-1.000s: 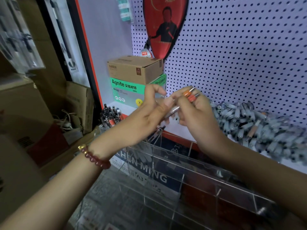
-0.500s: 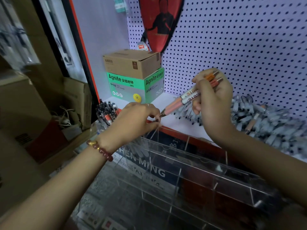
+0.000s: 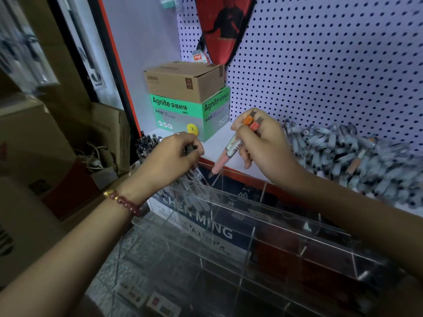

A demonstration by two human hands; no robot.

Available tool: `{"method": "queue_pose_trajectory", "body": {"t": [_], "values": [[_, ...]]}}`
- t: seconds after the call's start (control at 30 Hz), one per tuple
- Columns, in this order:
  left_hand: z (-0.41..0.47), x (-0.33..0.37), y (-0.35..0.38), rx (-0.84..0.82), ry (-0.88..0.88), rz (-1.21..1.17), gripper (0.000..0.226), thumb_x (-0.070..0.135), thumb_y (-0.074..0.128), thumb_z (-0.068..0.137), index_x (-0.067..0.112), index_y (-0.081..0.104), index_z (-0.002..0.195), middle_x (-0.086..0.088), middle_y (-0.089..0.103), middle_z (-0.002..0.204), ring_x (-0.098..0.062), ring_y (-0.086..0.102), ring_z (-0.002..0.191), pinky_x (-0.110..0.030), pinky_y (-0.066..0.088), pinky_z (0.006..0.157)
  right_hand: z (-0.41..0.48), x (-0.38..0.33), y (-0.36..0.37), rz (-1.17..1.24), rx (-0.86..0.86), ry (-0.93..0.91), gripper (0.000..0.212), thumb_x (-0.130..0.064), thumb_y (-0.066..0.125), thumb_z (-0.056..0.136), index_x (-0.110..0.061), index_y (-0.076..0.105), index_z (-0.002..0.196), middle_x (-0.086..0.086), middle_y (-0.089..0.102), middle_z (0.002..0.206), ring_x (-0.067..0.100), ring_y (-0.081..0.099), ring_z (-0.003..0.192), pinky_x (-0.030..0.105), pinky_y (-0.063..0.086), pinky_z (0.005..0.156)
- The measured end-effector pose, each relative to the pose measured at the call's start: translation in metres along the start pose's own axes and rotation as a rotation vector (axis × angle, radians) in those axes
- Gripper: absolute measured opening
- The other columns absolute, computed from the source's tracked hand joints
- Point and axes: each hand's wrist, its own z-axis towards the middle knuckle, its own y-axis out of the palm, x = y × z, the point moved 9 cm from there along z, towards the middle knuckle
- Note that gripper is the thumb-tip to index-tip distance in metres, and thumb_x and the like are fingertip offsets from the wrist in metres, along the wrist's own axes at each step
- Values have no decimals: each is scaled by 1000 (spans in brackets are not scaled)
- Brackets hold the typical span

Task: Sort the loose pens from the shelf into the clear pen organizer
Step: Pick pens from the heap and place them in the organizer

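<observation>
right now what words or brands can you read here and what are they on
"Agnite 安格耐特" and "deli": green box.
"CHEN MING", "A3": blue carton behind the clear pen organizer.
Too blurred: brown box print, labels on the pens in the right hand.

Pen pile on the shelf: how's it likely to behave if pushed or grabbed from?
Pen pile is heaped loosely, so a push probably spreads it rather than moving it whole. Barrels look round and smooth; singles likely roll on the flat shelf. Pulling one pen may drag neighbours.
</observation>
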Motion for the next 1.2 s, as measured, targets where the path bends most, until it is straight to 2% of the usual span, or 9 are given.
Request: {"method": "queue_pose_trajectory", "body": {"t": [0.23, 0.3, 0.43, 0.57, 0.73, 0.83, 0.9, 1.03, 1.2], "values": [[2, -1, 5, -109, 50, -13, 10, 24, 61, 92, 14, 64, 92, -1, 61, 95, -16, 57, 90, -33, 44, 82, 20, -12, 40, -325, -183, -84, 20, -17, 50, 93, 2, 57, 91, -1, 47, 60, 13, 46, 50, 42, 49, 55], [0, -3, 9, -192, 73, -29, 25, 34, 65, 87, 16, 62, 104, -4, 59, 106, -17, 56, 100, -32, 44, 90, 22, -10, 50, -363, -228, -77, 18, -15, 52, 91, 0, 60, 90, -1, 53, 62, 7, 46, 50, 38, 49, 57], [-5, -12, 3, -253, 22, -66, 62, 34, 75, 80, 21, 44, 131, 0, 44, 131, -9, 41, 123, -26, 32, 107, 19, 5, 66, -390, -306, -59, 20, -17, 54, 93, 1, 62, 89, 17, 61, 74, 16, 50, 59, 34, 40, 56], [-12, -21, 12, -392, -48, -102, 88, 30, 81, 71, 19, 31, 143, 2, 43, 139, -9, 39, 129, -29, 31, 111, 12, 18, 75, -396, -386, -36, 31, -34, 53, 96, -4, 59, 92, 4, 55, 68, 12, 48, 58, 30, 36, 56], [-16, -20, 13, -317, -5, -61, 71, 23, 69, 85, 18, 30, 144, -2, 39, 145, -10, 35, 133, -22, 28, 109, -5, 32, 83, -432, -577, -21, 20, -42, 54, 94, -23, 47, 95, -5, 49, 71, -1, 43, 55, 19, 32, 54], [-17, -11, 11, -154, 82, -24, 62, 17, 66, 88, 13, 35, 141, -7, 39, 139, -11, 35, 130, -9, 22, 104, -8, 35, 81, -399, -575, -18, 37, -33, 52, 96, -13, 40, 125, 3, 57, 80, -2, 44, 58, 19, 33, 56], [-19, -4, 12, -59, 146, -44, 54, 19, 65, 89, 14, 42, 137, -7, 39, 132, -9, 38, 123, -7, 23, 103, -6, 33, 76, -404, -522, -44, 32, -32, 50, 97, -12, 46, 122, 7, 61, 85, 3, 47, 63, 23, 35, 59], [-18, -1, 13, 72, 183, -51, 38, 39, 52, 86, 11, 52, 113, -5, 49, 112, -13, 49, 102, -22, 39, 89, -4, 35, 72, -408, -485, -45, 18, -29, 48, 99, -13, 54, 106, -6, 51, 72, -3, 45, 57, 17, 33, 55], [-16, -1, 10, 221, 147, -85, 10, 19, 58, 90, 12, 53, 95, 1, 47, 94, -6, 43, 83, -10, 33, 73, -5, 42, 68, -369, -503, 3, 30, -14, 56, 95, -11, 54, 125, -4, 55, 79, -5, 48, 60, 10, 33, 58]]}}
